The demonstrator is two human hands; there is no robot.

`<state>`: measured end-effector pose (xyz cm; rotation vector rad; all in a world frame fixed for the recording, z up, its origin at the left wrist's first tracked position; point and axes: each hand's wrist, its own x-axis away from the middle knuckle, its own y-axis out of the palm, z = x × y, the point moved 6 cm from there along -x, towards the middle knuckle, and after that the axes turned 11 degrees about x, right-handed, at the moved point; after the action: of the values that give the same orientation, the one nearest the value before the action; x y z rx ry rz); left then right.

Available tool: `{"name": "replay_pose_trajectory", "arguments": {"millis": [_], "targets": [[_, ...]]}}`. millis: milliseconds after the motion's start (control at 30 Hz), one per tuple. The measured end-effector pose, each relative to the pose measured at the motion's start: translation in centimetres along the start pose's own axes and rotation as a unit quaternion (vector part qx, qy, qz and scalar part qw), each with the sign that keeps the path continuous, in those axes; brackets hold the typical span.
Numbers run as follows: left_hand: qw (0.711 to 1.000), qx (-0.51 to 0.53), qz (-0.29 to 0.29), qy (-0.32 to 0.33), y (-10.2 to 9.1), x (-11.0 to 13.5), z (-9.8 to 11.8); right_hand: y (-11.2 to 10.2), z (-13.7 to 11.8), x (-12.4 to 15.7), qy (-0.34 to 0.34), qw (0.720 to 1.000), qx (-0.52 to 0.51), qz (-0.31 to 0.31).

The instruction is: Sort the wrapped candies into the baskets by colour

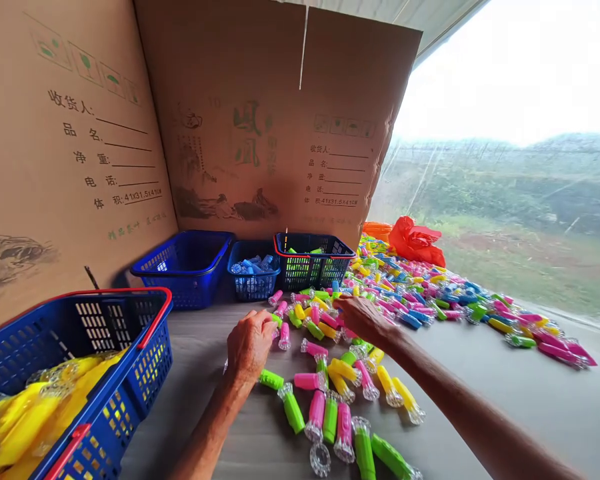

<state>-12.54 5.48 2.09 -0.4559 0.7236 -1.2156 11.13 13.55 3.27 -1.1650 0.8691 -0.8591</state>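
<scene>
Small coloured plastic tubes with clear faceted ends, like mini flashlights, lie loose over the grey table. My left hand is closed, its fingertips around a green tube; a clear end shows at its outer side. Beside these fingers lies a pink tube. My right hand reaches into the pile with curled fingers pressed together. A blue tube shows just past its fingertips, but the hand hides what it grips. Pink, green and yellow tubes lie between and in front of my hands.
At left a blue basket with red handles holds yellow tubes. Behind stand a blue basket, a smaller one with blue tubes, and a dark basket with green ones. Cardboard walls the back; a red bag lies right.
</scene>
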Motion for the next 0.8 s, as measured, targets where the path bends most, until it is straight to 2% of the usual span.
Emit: {"name": "replay_pose_trajectory", "arguments": {"millis": [67,133,200,267,333,467,533,600,700,767,800], "targets": [[1.0,0.006,0.003,0.0,0.0,0.0,-0.2,-1.8,-0.7,-0.7,0.002,1.0,-0.009,0.023],[1.0,0.006,0.006,-0.001,-0.1,-0.1,-0.3,-4.5,-2.0,-1.8,-0.006,0.995,-0.059,0.08],[1.0,-0.01,0.006,-0.001,-0.1,-0.1,-0.3,-7.4,-3.9,-3.4,-0.019,0.975,-0.151,0.159],[0.999,-0.038,0.001,-0.001,-0.2,-0.2,-0.3,-9.5,-6.1,-5.5,-0.034,0.943,-0.246,0.22],[0.998,-0.068,-0.005,-0.002,-0.2,-0.3,-0.3,-10.3,-8.4,-7.9,-0.049,0.924,-0.301,0.231],[0.993,-0.118,-0.014,0.011,-0.2,-0.3,-0.3,-9.8,-11.5,-11.6,-0.077,0.919,-0.333,0.198],[0.991,-0.134,-0.009,0.019,-0.3,-0.3,-0.3,-9.3,-11.4,-11.9,-0.088,0.913,-0.361,0.169],[0.991,-0.133,-0.002,0.023,-0.5,-0.4,-0.3,-8.8,-10.1,-10.9,-0.095,0.894,-0.417,0.135],[0.994,-0.11,0.002,0.005,-1.0,-0.6,-0.6,-7.7,-6.5,-7.5,-0.062,0.868,-0.486,0.078],[0.996,-0.088,-0.001,-0.022,-1.4,-0.8,-1.1,-6.6,-4.1,-4.6,-0.022,0.871,-0.489,0.052],[0.996,-0.078,-0.003,-0.034,-1.6,-0.9,-1.4,-5.9,-3.1,-3.2,-0.005,0.881,-0.471,0.048]]}}
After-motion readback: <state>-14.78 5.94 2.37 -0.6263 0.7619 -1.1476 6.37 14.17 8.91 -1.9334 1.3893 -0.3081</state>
